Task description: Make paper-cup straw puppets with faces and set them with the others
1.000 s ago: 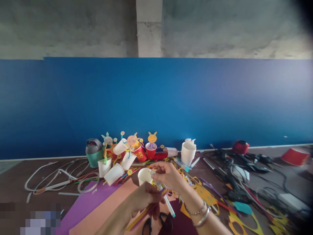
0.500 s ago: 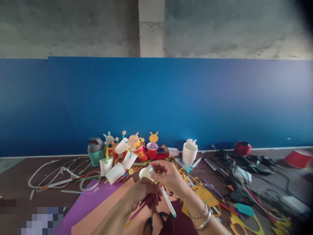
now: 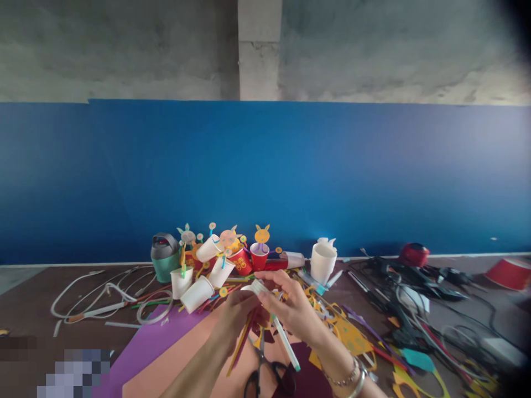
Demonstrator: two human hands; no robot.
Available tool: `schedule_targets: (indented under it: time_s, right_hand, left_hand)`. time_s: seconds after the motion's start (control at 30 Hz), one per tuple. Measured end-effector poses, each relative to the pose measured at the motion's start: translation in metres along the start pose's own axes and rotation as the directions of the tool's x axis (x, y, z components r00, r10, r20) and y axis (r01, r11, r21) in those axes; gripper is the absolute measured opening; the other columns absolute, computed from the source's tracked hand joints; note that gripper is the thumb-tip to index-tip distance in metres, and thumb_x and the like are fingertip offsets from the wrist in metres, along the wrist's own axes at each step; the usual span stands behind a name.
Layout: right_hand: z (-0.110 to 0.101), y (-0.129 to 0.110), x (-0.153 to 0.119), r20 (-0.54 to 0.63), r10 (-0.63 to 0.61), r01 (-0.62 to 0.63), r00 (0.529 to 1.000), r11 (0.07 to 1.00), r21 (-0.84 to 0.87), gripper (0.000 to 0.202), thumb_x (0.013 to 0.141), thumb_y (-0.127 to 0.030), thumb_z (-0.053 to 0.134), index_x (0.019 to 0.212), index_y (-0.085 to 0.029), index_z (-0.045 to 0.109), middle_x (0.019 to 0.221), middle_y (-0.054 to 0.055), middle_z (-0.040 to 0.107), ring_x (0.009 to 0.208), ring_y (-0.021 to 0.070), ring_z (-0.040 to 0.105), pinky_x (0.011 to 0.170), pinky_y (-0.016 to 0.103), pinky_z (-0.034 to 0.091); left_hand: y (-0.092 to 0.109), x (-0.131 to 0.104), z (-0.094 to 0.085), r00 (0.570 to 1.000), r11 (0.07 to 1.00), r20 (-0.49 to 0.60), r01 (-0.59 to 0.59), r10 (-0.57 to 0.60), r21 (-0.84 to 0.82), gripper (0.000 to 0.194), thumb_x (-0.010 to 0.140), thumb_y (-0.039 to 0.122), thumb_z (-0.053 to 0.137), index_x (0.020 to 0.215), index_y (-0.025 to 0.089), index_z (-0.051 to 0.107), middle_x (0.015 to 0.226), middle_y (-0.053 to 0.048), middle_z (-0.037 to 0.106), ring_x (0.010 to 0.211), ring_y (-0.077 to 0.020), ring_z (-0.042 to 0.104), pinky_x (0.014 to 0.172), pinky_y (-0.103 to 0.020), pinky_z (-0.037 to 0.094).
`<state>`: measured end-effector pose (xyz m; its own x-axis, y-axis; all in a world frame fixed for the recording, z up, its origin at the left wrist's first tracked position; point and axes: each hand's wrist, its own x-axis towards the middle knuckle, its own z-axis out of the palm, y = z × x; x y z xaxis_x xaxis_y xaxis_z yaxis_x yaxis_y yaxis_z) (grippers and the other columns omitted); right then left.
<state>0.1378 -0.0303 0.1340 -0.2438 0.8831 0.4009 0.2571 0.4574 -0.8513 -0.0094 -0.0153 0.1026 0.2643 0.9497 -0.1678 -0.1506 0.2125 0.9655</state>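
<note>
My left hand [image 3: 236,312] is closed around thin purple and yellow sticks, which look like pipe cleaners [image 3: 243,345] and hang down below the fingers. A small white paper cup [image 3: 254,287], mostly covered by fingers, is between both hands. My right hand [image 3: 286,301] pinches the cup's edge with thumb and fingers. Black-handled scissors [image 3: 262,365] lie under the hands. To their right, a white marker with a green end [image 3: 286,342] slants across the paper.
Purple paper [image 3: 145,337] and peach paper [image 3: 178,345] cover the front. Behind stand decorated cups [image 3: 259,257], a green-grey container [image 3: 165,262] and a white cup [image 3: 323,262]. Yellow paper scraps [image 3: 350,337] and black cables [image 3: 431,287] lie to the right, a white cable [image 3: 78,284] left.
The white cup has turned, so its round opening no longer faces me. The pipe cleaners have swung steeper, and my left hand has shifted slightly up. The scissors are more exposed.
</note>
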Motion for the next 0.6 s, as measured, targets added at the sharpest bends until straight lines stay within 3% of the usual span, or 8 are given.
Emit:
schedule_targets:
  time_s: [0.13, 0.6]
  right_hand:
    - [-0.003, 0.001, 0.000, -0.013, -0.015, 0.015, 1.000, 1.000, -0.004, 0.029, 0.087, -0.032, 0.055, 0.114, -0.023, 0.062, 0.095, 0.004, 0.059, 0.088, 0.0177, 0.058, 0.080, 0.031, 0.046]
    - [-0.013, -0.004, 0.000, -0.060, -0.028, 0.017, 0.998, 0.984, -0.176, 0.028, 0.084, -0.023, 0.054, 0.111, -0.024, 0.063, 0.086, 0.003, 0.056, 0.082, 0.0179, 0.055, 0.074, 0.030, 0.044]
  left_hand:
    - [0.000, 0.002, 0.002, 0.994, 0.996, -0.074, -0.083, 0.084, 0.015, 0.032, 0.068, 0.042, 0.066, 0.063, 0.011, 0.061, 0.049, -0.006, 0.064, 0.043, -0.0150, 0.059, 0.044, -0.022, 0.038]
    - [0.003, 0.005, -0.006, 0.983, 0.990, -0.116, -0.144, 0.144, 0.006, 0.043, 0.067, 0.052, 0.068, 0.074, 0.010, 0.065, 0.056, -0.007, 0.069, 0.046, -0.0156, 0.062, 0.045, -0.023, 0.042]
